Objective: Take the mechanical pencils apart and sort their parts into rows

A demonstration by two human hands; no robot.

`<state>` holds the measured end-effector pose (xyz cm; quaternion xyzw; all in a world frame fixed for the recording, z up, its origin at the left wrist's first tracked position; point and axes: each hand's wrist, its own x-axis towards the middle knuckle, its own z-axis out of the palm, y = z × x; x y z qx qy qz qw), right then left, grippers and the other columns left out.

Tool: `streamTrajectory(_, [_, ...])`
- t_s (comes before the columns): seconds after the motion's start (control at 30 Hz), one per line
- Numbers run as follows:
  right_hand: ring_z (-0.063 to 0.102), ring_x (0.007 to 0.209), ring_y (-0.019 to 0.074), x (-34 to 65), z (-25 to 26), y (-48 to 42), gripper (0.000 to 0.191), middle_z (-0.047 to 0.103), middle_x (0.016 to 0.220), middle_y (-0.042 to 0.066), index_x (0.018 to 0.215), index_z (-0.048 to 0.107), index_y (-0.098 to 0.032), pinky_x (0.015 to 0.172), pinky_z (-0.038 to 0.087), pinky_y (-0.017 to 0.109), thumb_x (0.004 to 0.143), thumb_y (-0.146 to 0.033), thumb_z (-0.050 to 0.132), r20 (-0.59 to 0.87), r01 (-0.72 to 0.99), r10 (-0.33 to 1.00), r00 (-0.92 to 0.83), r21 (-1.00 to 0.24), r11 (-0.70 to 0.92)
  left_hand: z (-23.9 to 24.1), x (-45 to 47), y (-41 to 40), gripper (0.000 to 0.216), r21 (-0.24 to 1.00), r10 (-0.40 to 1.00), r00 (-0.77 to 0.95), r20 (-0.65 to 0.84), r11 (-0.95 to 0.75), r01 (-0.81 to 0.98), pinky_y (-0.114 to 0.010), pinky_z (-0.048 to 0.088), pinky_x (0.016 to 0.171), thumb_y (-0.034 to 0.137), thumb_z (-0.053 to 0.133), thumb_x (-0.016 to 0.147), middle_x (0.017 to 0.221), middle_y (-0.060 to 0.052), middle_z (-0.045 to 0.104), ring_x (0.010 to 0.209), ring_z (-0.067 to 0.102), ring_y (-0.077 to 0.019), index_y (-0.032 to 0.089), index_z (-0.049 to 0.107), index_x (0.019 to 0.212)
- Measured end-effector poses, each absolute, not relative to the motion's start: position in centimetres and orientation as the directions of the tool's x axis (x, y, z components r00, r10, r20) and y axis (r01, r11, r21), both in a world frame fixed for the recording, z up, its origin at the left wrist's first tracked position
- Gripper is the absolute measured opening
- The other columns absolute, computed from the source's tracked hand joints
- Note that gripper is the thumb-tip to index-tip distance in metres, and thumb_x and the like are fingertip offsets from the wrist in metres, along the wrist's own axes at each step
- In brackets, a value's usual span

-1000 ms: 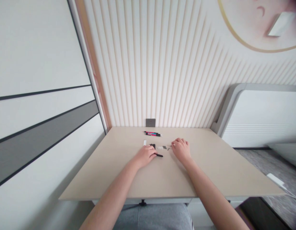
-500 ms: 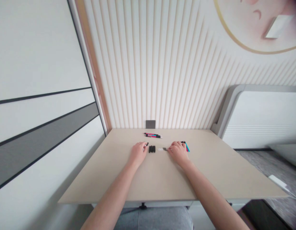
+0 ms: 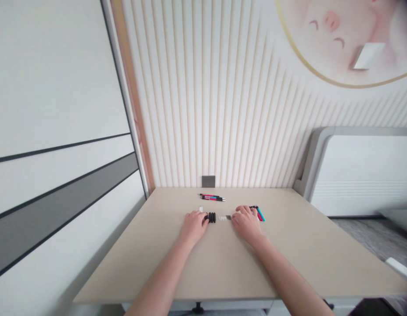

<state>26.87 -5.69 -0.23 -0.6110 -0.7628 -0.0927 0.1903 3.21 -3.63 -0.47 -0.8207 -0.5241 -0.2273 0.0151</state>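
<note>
My left hand rests on the table with thumb and fingertips closed at the left end of a row of short black tubes, which look like pen grips. A small white piece lies just beyond its fingers. My right hand lies palm down, fingers a little apart, its thumb side beside some small dark grey pieces. Small white springy-looking pieces lie between the hands. Blue and pink pen barrels show past the right hand, which partly covers them.
Several pens lie together near the back of the beige table. Behind it is a ribbed wall with a dark socket. A white cabinet stands at the left and a bed headboard at the right.
My left hand has moved from the small black-and-white piece to the leftmost black tube. My right hand stays in place, its fingers lifted slightly. The view has tilted upward.
</note>
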Motion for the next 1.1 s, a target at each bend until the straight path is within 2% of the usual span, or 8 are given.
streamTrajectory(0.37, [0.051, 0.105, 0.0250, 26.5, -0.2, -5.5, 0.026, 0.065, 0.109, 0.011, 0.089, 0.074, -0.023, 0.095, 0.026, 0.042, 0.092, -0.026, 0.048, 0.397, 0.970, 0.902, -0.167, -0.100, 0.223, -0.6, 2.9, -3.7, 0.020, 0.203, 0.855, 0.365, 0.369, -0.457, 0.866, -0.038, 0.042, 0.084, 0.032, 0.064, 0.084, 0.100, -0.007, 0.064, 0.101, 0.057, -0.0255, 0.026, 0.070, 0.101])
streamTrajectory(0.6, [0.052, 0.103, 0.0234, 26.5, -0.3, -5.2, 0.027, 0.069, 0.099, 0.006, 0.087, 0.073, -0.025, 0.094, 0.025, 0.041, 0.093, -0.023, 0.046, 0.372, 0.966, 0.909, -0.189, -0.096, 0.240, -0.8, 2.7, -3.5, 0.026, 0.209, 0.878, 0.340, 0.338, -0.422, 0.882, -0.038, 0.040, 0.089, 0.032, 0.061, 0.086, 0.113, -0.007, 0.061, 0.108, 0.054, -0.0252, 0.026, 0.067, 0.111])
streamTrajectory(1.1, [0.053, 0.104, 0.0220, 26.5, -1.0, -4.6, 0.024, 0.071, 0.097, 0.004, 0.095, 0.071, -0.028, 0.096, 0.022, 0.041, 0.092, -0.019, 0.049, 0.384, 0.945, 0.892, -0.238, -0.119, 0.304, -1.0, 2.8, -3.2, 0.018, 0.207, 0.860, 0.379, 0.342, -0.462, 0.862, -0.036, 0.041, 0.085, 0.030, 0.061, 0.088, 0.100, -0.006, 0.064, 0.101, 0.057, -0.0242, 0.023, 0.070, 0.102])
